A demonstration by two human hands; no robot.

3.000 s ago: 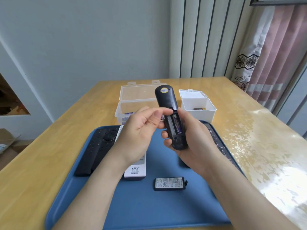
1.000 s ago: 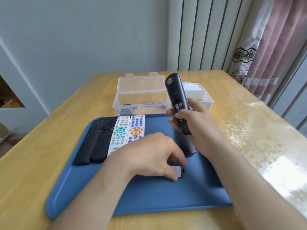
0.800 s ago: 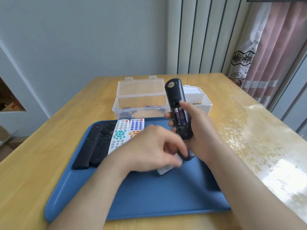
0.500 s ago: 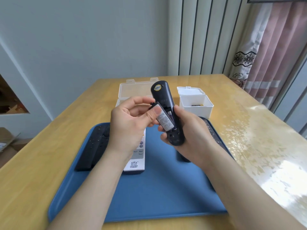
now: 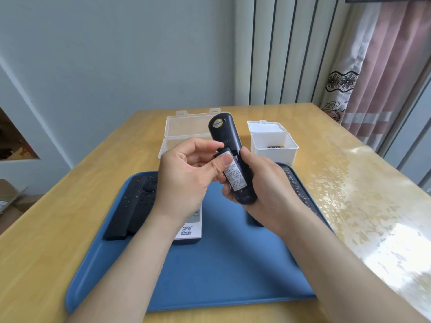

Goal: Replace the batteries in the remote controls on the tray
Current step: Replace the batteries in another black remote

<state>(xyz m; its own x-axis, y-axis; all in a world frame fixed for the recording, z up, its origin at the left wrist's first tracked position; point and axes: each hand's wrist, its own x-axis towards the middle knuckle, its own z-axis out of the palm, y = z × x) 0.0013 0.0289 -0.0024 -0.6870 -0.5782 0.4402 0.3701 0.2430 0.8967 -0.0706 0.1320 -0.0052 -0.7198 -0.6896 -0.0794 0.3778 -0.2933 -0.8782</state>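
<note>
One wooden table (image 5: 326,159) bears everything, and on it, nearest the person, lies a blue tray (image 5: 221,276). Beyond the tray's far edge stands a clear box (image 5: 184,127) with its lid up. Beyond the tray's far right corner stands an open white box (image 5: 272,145) with something dark inside, too small to tell.

On the tray's left part lie two black remotes (image 5: 130,206) side by side. Nearer the tray's middle lies a white remote (image 5: 190,229), partly hidden by the left forearm. Along the tray's right rim lies a dark remote (image 5: 296,187).

Above the tray's far half the right hand (image 5: 268,190) grips a slim remote (image 5: 225,134), fingers curled round its lower half and thumb on its edge. It is black, glossy and round-ended, with its back towards the camera and its top tilted away.

The left hand (image 5: 184,180) pinches the cover (image 5: 235,178) between thumb and forefinger. The cover bears a white printed label and lies over the battery bay; whether it is seated cannot be told. A round yellow-and-blue sticker (image 5: 218,123) sits near the remote's top.
</note>
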